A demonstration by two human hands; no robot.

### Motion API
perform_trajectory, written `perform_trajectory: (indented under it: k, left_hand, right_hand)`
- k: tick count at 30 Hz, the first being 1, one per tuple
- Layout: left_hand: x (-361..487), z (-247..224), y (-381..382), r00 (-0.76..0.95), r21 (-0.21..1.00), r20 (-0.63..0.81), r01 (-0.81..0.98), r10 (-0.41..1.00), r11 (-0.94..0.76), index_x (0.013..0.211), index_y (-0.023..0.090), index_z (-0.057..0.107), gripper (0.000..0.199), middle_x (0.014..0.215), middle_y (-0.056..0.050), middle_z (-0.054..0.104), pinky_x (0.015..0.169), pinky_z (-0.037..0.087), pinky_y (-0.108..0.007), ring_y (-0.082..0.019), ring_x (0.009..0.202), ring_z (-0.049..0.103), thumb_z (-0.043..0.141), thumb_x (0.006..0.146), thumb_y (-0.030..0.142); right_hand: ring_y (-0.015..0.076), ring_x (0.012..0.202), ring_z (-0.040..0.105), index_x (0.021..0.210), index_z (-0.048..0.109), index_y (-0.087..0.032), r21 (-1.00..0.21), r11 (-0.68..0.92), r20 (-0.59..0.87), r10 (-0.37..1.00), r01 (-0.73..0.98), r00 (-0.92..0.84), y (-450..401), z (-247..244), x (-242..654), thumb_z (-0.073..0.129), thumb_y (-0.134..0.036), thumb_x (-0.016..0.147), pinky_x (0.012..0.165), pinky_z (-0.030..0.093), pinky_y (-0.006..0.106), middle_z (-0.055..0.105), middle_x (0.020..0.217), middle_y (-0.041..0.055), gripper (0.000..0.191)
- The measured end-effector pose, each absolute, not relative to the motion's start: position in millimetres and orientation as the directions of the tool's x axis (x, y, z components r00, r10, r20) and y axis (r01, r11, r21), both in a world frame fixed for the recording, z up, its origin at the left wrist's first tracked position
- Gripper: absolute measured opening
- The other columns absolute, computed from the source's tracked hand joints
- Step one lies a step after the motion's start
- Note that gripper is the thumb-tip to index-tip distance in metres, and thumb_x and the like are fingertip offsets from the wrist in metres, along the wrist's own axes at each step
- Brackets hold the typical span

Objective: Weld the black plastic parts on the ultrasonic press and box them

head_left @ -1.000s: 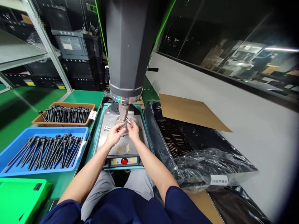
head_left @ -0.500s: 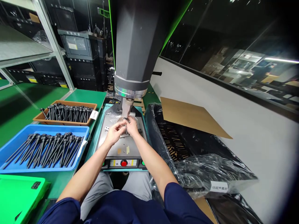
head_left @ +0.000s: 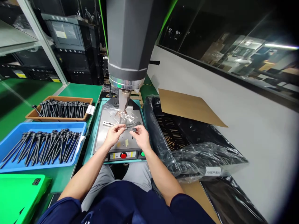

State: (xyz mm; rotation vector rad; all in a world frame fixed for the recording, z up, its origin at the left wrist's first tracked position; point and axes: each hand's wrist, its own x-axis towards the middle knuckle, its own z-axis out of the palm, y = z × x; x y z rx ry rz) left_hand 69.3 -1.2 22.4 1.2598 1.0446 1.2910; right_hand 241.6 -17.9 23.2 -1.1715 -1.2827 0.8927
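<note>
My right hand (head_left: 142,137) pinches a small black round-headed part (head_left: 134,129) between thumb and fingers, with a short dark stem below the head. To its left, my left hand (head_left: 114,135) has its fingers closed in a pinch over the metal plate. A small greyish bit shows at its fingertips, too small to name. Behind both hands, crumpled clear plastic film (head_left: 126,117) lies around the fixture on the metal base plate (head_left: 100,137). Above it hangs the metal tool tip (head_left: 123,100) of a large grey press head (head_left: 128,46).
A blue tray (head_left: 46,125) and a brown tray (head_left: 58,119) with long black round-headed rods stand left. A green tray (head_left: 21,193) sits nearer. A plastic-lined box (head_left: 161,141) with dark parts and a cardboard sheet (head_left: 189,107) are right. A red button (head_left: 123,155) is on the base front.
Both hands have come back toward my body from under the tool tip and moved apart. The black part now shows in my right hand. The camera view has shifted slightly.
</note>
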Motion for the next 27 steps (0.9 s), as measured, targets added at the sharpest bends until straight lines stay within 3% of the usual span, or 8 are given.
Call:
perform_trajectory:
  k: [4,6,8,11,14,18,22,27]
  left_hand:
    - [68,11,-11,0.140,0.998,0.028,-0.052,0.990,-0.021,0.094,0.017,0.073,0.037,0.116,-0.012,0.069,0.078,0.054,-0.037,-0.022,0.087,0.068,0.073,0.073,0.046]
    - [67,7,-18,0.181,1.000,-0.010,-0.001,0.983,0.010,0.087,0.016,0.073,0.034,0.112,-0.012,0.070,0.076,0.053,-0.037,-0.022,0.085,0.067,0.074,0.072,0.047]
    - [68,8,-26,0.191,0.998,0.022,0.058,0.981,-0.033,0.092,0.016,0.073,0.034,0.102,-0.011,0.073,0.076,0.052,-0.036,-0.022,0.084,0.067,0.073,0.073,0.045]
    - [70,15,-38,0.205,0.974,0.162,0.125,0.965,-0.190,0.108,0.019,0.070,0.037,0.106,-0.009,0.071,0.078,0.050,-0.034,-0.023,0.094,0.064,0.071,0.078,0.039]
    - [72,25,-47,0.236,0.942,0.221,0.200,0.946,-0.269,0.100,0.020,0.071,0.027,0.096,-0.007,0.070,0.073,0.048,-0.031,-0.020,0.087,0.063,0.070,0.079,0.036]
    - [67,31,-58,0.209,0.960,0.133,0.215,0.969,-0.178,0.085,0.017,0.070,0.021,0.072,-0.003,0.064,0.062,0.044,-0.028,-0.016,0.066,0.056,0.071,0.078,0.036]
    - [52,28,-69,0.239,0.991,0.038,0.118,0.970,-0.068,0.090,0.015,0.071,0.027,0.072,-0.003,0.063,0.061,0.042,-0.028,-0.015,0.063,0.053,0.067,0.081,0.040]
    - [25,39,-92,0.219,0.966,0.023,0.246,0.976,-0.078,0.082,0.015,0.071,0.029,0.067,-0.001,0.060,0.057,0.040,-0.026,-0.014,0.060,0.051,0.061,0.085,0.042]
  right_hand:
    - [0.0171,0.076,0.062,0.089,0.059,-0.022,-0.951,0.274,0.289,0.953,0.145,0.090,-32,27,243,0.077,-0.036,0.070,0.070,0.052,0.030,0.067,0.086,0.0019,0.030]
    - [0.0166,0.076,0.062,0.090,0.059,-0.022,-0.939,0.304,0.320,0.944,0.162,0.078,-36,30,241,0.077,-0.036,0.071,0.071,0.052,0.030,0.067,0.087,0.0016,0.029]
    - [0.0166,0.075,0.062,0.090,0.059,-0.022,-0.937,0.308,0.322,0.944,0.163,0.069,-39,32,237,0.077,-0.035,0.070,0.072,0.053,0.031,0.067,0.088,0.0018,0.029]
    - [0.0168,0.075,0.063,0.089,0.058,-0.022,-0.955,0.287,0.291,0.955,0.078,0.052,-40,35,229,0.077,-0.035,0.069,0.071,0.054,0.031,0.066,0.086,0.0017,0.031]
    - [0.0161,0.073,0.062,0.085,0.055,-0.022,-0.965,0.240,0.238,0.971,-0.106,0.027,-39,36,222,0.077,-0.036,0.068,0.071,0.054,0.030,0.064,0.080,-0.0003,0.032]
    - [0.0160,0.071,0.062,0.090,0.054,-0.022,-0.945,0.110,0.130,0.991,-0.308,-0.043,-38,34,219,0.077,-0.042,0.068,0.063,0.053,0.028,0.066,0.082,0.0008,0.038]
    - [0.0191,0.076,0.065,0.109,0.057,-0.022,-0.952,-0.031,0.049,0.967,-0.304,-0.252,-37,29,216,0.075,-0.047,0.070,0.063,0.055,0.031,0.071,0.096,0.0074,0.050]
    - [0.0164,0.071,0.063,0.099,0.061,-0.021,-0.955,-0.053,0.041,0.951,-0.291,-0.306,-38,27,193,0.083,-0.037,0.063,0.058,0.053,0.027,0.069,0.084,0.0026,0.045]
